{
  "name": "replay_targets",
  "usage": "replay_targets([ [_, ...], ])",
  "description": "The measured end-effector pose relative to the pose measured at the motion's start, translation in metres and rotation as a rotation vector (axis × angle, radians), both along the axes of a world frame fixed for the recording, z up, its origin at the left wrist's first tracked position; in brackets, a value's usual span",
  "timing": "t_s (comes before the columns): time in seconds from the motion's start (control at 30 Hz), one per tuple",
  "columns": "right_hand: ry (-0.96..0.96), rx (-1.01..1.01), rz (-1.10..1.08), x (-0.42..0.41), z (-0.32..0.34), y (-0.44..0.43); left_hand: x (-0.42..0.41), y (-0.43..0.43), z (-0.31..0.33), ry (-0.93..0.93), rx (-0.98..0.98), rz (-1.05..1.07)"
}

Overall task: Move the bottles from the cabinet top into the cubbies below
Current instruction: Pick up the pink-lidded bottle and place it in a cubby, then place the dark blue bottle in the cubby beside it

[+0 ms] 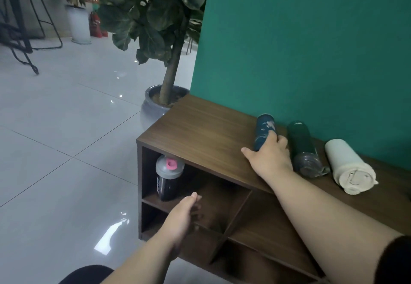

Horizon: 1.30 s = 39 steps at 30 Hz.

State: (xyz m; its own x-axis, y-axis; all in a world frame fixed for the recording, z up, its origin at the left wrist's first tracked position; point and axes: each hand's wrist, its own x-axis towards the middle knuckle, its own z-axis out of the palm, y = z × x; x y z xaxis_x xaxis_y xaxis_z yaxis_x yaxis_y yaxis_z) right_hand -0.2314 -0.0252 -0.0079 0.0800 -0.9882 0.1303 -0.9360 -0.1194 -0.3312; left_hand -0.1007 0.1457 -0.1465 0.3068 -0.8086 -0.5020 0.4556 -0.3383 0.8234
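Note:
Three bottles lie on their sides on the brown cabinet top (200,128), by the green wall: a dark blue patterned bottle (264,129), a dark green bottle (300,141) with a grey lid, and a white bottle (347,166). My right hand (270,157) grips the lower end of the blue bottle, thumb spread out to the left. A black shaker bottle (168,179) with a grey lid and pink cap stands upright in the top left cubby. My left hand (183,214) hovers in front of that cubby, fingers loosely apart, holding nothing.
The cabinet has several open cubbies (224,208) divided by wooden shelves. A potted tree in a grey pot (153,106) stands just behind the cabinet's left end. Glossy tiled floor (55,150) spreads to the left, with stools and another planter far off.

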Motion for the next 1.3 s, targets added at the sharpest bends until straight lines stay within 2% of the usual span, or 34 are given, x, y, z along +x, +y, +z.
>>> replay_targets([
  [0.17,-0.016,0.05,-0.052,0.001,-0.001,-0.011,0.002,0.0,0.0,0.058,0.019,0.032],
  [0.3,-0.097,-0.009,-0.007,-0.003,0.001,0.005,0.007,-0.001,-0.002,0.06,0.022,0.058],
  [0.53,-0.545,-0.136,0.183,-0.008,0.031,0.076,0.012,0.001,-0.001,0.067,0.017,0.068],
  [0.6,-0.693,-0.155,0.241,-0.011,0.038,0.096,0.014,0.004,-0.001,0.133,0.01,0.087],
  [0.67,-0.781,-0.153,0.288,-0.014,0.044,0.112,0.016,0.004,-0.002,0.297,-0.029,0.133],
  [0.73,-0.766,-0.131,0.323,-0.018,0.044,0.124,0.019,0.003,-0.004,0.451,-0.082,0.148],
  [0.8,-0.702,-0.076,0.351,-0.022,0.037,0.135,0.022,0.003,-0.007,0.504,-0.107,0.134],
  [0.9,-0.623,0.045,0.38,-0.021,0.014,0.146,0.02,0.003,-0.011,0.408,-0.038,0.098],
  [1.0,-0.678,0.126,0.336,-0.017,-0.025,0.15,0.013,0.0,-0.028,0.332,0.045,0.033],
  [1.17,-0.837,0.34,0.148,-0.012,-0.1,0.145,0.017,-0.011,-0.057,0.16,0.16,0.094],
  [1.3,-0.772,0.352,0.11,0.001,-0.131,0.13,0.009,-0.025,-0.074,0.073,0.208,-0.007],
])
